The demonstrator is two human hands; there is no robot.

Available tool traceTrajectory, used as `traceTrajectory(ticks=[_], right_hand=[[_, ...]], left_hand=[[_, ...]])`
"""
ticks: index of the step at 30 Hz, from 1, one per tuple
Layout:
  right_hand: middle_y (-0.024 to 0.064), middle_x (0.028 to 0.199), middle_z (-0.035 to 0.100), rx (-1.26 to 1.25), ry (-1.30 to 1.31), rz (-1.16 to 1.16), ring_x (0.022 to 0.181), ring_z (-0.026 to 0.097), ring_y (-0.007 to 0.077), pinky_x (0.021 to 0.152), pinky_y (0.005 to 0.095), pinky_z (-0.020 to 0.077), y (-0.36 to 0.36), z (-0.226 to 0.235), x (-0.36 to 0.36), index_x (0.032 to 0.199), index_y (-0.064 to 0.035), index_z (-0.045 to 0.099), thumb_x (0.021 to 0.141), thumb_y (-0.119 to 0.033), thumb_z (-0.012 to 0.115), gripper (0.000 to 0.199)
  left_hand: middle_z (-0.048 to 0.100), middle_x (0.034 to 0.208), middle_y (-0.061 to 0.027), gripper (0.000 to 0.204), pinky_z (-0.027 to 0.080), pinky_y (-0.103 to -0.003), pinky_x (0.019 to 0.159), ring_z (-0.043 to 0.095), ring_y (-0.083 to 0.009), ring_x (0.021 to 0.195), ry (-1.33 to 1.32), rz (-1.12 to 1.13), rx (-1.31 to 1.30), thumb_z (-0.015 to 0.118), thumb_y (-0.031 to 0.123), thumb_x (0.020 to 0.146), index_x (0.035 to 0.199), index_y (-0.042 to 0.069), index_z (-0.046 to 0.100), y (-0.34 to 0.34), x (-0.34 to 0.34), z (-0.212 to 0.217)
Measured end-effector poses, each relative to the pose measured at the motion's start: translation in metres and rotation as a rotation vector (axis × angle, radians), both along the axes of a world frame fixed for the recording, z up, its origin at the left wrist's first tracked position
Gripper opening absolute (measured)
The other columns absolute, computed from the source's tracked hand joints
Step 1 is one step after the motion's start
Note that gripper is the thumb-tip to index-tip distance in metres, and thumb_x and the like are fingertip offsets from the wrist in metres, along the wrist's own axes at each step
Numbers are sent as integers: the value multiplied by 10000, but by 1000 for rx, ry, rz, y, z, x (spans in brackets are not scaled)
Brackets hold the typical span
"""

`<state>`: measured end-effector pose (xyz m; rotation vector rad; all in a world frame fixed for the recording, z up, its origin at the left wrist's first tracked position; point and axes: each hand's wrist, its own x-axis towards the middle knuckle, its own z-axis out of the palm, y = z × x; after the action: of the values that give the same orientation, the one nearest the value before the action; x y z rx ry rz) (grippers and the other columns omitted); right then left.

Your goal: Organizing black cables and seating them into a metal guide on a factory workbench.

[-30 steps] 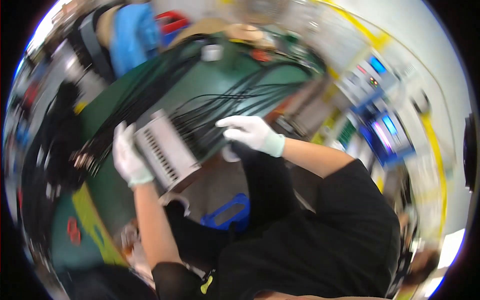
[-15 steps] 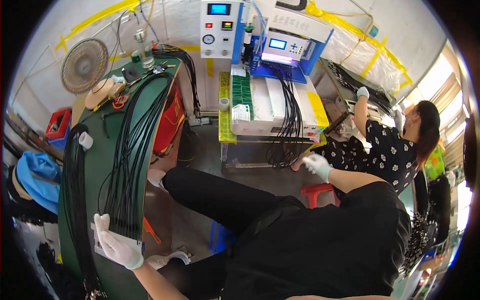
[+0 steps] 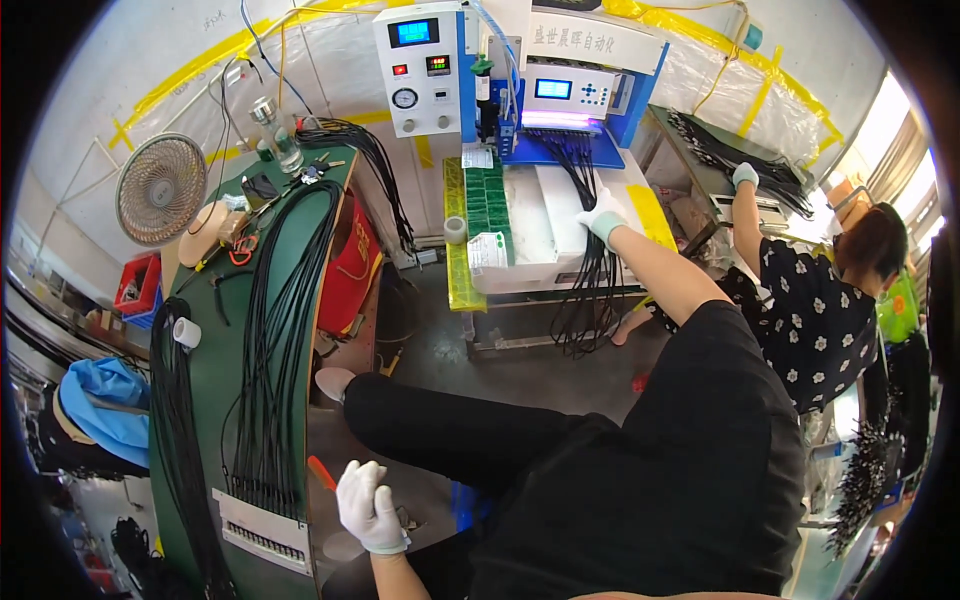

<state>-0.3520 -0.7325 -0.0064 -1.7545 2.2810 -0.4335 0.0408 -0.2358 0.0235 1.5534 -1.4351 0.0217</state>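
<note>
My right hand (image 3: pixel 603 215), in a white glove, is closed round a bundle of black cables (image 3: pixel 590 270). These cables run from the lit slot of the blue-and-white machine (image 3: pixel 562 85) and hang over the front of its white base. My left hand (image 3: pixel 370 508), also gloved, hovers just off the right edge of the green table (image 3: pixel 215 400) with loosely bent fingers and nothing visible in them. Nearest to it on the table lies a pale slotted holder (image 3: pixel 262 532), with a row of black cables (image 3: pixel 275 380) leading from it up the table.
A fan (image 3: pixel 160 190), scissors (image 3: pixel 243 248) and a white roll (image 3: pixel 187 332) are on or by the table. An orange handle (image 3: pixel 321 473) juts beside its edge. At right a co-worker in a flowered top (image 3: pixel 815 325) reaches over another cable-covered bench (image 3: pixel 740 160).
My right hand has reached forward from beside the base onto the hanging cables. My left hand has lifted off the slotted holder and moved right, clear of the table.
</note>
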Motion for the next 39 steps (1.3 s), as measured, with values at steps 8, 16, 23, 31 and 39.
traceTrajectory(ticks=[8, 16, 23, 31, 39], right_hand=[[89, 624, 575, 18, -1076, -73, 544, 617, 270, 518, 451, 544, -31, 16, -11, 876, -38, 640, 748, 6, 607, 139], [134, 827, 685, 62, -1243, 161, 483, 519, 99, 421, 257, 458, -68, 96, -21, 889, 10, 626, 855, -58, 642, 78], [163, 939, 708, 128, -1324, 130, 497, 553, 70, 426, 220, 487, -111, 137, -31, 988, 3, 605, 922, -93, 624, 117], [150, 973, 713, 75, -1323, 126, 533, 572, 77, 419, 201, 487, -119, 152, -19, 1017, -37, 582, 922, -104, 638, 130], [137, 904, 705, 322, -1326, 145, 573, 613, 125, 504, 288, 553, -71, 85, -42, 1003, -4, 617, 919, -147, 673, 174]], left_hand=[[710, 907, -87, 258, 485, -482, 984, 660, -280, 906, 68, -58, 51, 661, 105, 840, 1082, 26, 699, -5, 1, -20], [724, 921, -92, 251, 488, -451, 985, 671, -279, 940, 89, -111, 149, 695, 85, 805, 1046, 19, 715, -4, -1, -25], [728, 909, -84, 253, 500, -459, 977, 680, -266, 920, 101, -84, 173, 713, 84, 776, 1023, 30, 720, -8, 0, -32], [733, 914, -86, 243, 498, -445, 985, 682, -263, 932, 103, -70, 221, 710, 77, 783, 1021, 25, 724, -7, 1, -34], [735, 916, -90, 252, 495, -438, 988, 682, -260, 933, 142, -65, 244, 712, 77, 790, 1034, 17, 723, -7, 1, -34]])
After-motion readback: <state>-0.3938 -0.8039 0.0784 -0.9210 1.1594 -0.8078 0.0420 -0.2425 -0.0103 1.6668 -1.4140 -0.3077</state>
